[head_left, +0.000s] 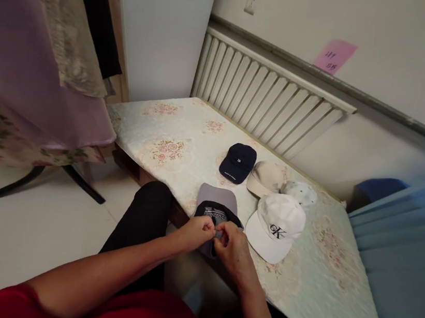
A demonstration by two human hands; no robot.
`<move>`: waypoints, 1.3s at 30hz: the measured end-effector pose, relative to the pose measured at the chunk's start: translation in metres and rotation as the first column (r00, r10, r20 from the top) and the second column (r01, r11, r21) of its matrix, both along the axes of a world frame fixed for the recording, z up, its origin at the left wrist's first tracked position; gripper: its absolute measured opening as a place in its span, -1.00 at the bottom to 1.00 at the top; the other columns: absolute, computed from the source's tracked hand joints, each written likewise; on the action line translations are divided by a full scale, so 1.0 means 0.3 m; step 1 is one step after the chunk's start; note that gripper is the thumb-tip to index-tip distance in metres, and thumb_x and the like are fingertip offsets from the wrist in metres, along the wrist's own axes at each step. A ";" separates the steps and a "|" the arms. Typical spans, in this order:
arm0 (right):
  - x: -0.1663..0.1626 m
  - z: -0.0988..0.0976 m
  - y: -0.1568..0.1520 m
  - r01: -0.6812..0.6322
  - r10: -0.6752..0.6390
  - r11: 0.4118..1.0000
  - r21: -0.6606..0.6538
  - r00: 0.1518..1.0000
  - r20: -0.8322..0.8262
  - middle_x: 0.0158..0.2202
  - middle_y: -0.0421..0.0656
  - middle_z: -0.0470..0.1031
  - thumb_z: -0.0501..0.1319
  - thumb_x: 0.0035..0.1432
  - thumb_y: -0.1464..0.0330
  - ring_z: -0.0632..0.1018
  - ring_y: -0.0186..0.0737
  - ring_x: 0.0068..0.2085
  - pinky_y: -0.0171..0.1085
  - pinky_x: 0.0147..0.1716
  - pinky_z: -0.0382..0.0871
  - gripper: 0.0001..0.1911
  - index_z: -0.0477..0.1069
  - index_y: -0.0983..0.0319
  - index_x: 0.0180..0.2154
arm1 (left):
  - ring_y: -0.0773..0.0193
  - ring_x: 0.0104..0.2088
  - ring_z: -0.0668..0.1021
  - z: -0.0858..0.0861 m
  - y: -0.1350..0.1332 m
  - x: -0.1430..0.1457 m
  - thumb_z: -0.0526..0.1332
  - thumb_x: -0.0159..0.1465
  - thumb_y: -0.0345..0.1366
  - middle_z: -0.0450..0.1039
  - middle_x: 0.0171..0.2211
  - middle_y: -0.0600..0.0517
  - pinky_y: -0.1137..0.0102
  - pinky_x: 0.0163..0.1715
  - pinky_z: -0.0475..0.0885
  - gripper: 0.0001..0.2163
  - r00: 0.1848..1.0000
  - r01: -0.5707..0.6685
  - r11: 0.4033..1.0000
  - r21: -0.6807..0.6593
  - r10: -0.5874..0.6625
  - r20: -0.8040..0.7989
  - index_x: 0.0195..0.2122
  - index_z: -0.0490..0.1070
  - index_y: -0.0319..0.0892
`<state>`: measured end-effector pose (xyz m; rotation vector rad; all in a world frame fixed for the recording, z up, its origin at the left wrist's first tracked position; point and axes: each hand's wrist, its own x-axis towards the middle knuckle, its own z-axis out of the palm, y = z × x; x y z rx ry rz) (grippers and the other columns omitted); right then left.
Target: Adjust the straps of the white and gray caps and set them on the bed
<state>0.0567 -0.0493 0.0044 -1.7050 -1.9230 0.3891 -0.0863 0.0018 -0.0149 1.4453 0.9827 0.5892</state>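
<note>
A grey baseball cap (218, 196) lies upside down at the near edge of the table, its brim pointing away from me and its dark inside facing up. Over the cap's near side, my left hand (199, 232) is closed in a pinch on the cap's back strap. Close against it, my right hand (233, 246) pinches the same strap from the right, fingertips nearly touching the left ones. The fingers hide most of the strap. Just right of my right hand sits a white cap (280, 220) with black CK letters.
Behind are a navy cap (238, 162), a beige cap (266, 178) and a pale cap (300, 194). The flowered tablecloth (168, 150) covers the table up to a white radiator (260, 92). A blue curtain (412, 248) hangs right; draped clothes (26, 51) hang left.
</note>
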 end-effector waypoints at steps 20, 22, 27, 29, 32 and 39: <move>-0.004 -0.004 0.005 -0.031 0.030 0.998 -0.054 0.999 -0.027 -0.49 -0.25 0.40 0.12 0.00 0.48 0.42 -0.25 -0.45 -0.31 -0.40 0.23 -0.78 0.37 0.19 -0.25 | 0.32 -0.43 0.33 -0.026 -0.006 -0.105 0.08 0.06 -0.38 0.27 -0.50 0.11 0.43 -0.41 0.21 -1.00 0.984 -0.102 0.965 0.241 0.133 -0.118 -0.48 0.25 -0.16; -0.004 0.003 0.002 -0.055 0.055 0.998 -0.019 0.998 -0.010 -0.39 -0.20 0.44 0.12 -0.01 0.51 0.44 -0.22 -0.34 -0.30 -0.33 0.26 -0.76 0.38 0.19 -0.25 | 0.24 -0.24 0.39 -0.020 0.007 -0.100 0.09 0.05 -0.41 0.38 -0.32 0.02 0.39 -0.21 0.27 -0.87 0.986 -0.067 0.924 0.378 0.119 -0.116 -0.35 0.33 -0.18; -0.003 0.015 0.003 -0.121 0.122 0.990 0.067 0.993 -0.005 -0.32 -0.15 0.44 0.16 0.00 0.52 0.41 -0.15 -0.19 -0.24 -0.19 0.26 -0.82 0.39 0.21 -0.31 | 0.26 -0.26 0.43 0.009 0.050 -0.077 0.10 0.12 -0.34 0.43 -0.32 0.05 0.40 -0.20 0.29 -0.87 0.970 0.241 0.931 0.275 -0.223 -0.094 -0.31 0.38 -0.18; 0.002 0.017 0.005 -0.114 0.115 0.993 0.031 0.991 -0.064 -0.32 -0.16 0.43 0.18 -0.02 0.51 0.41 -0.17 -0.22 -0.25 -0.21 0.26 -0.82 0.39 0.22 -0.30 | 0.31 -0.36 0.39 0.012 0.064 -0.071 0.14 0.10 -0.31 0.37 -0.44 0.10 0.44 -0.32 0.27 -0.91 0.955 0.294 0.934 0.202 -0.279 -0.097 -0.40 0.37 -0.20; 0.017 0.023 0.007 -0.091 0.073 0.992 -0.088 0.979 -0.192 -0.38 -0.23 0.39 0.21 -0.04 0.49 0.41 -0.24 -0.32 -0.28 -0.29 0.26 -0.80 0.40 0.21 -0.28 | 0.36 -0.42 0.33 0.012 0.079 -0.073 0.16 0.08 -0.30 0.30 -0.49 0.13 0.48 -0.40 0.21 -0.90 0.951 0.308 0.940 0.144 -0.300 -0.076 -0.42 0.37 -0.21; 0.036 0.039 0.012 -0.119 0.040 0.971 -0.207 0.936 -0.349 -0.38 -0.26 0.42 0.16 -0.01 0.49 0.44 -0.27 -0.30 -0.30 -0.25 0.25 -0.74 0.45 0.18 -0.22 | 0.38 -0.43 0.31 0.015 0.094 -0.093 0.16 0.13 -0.25 0.30 -0.48 0.13 0.50 -0.42 0.18 -0.84 0.917 0.398 0.905 0.150 -0.397 -0.043 -0.35 0.41 -0.23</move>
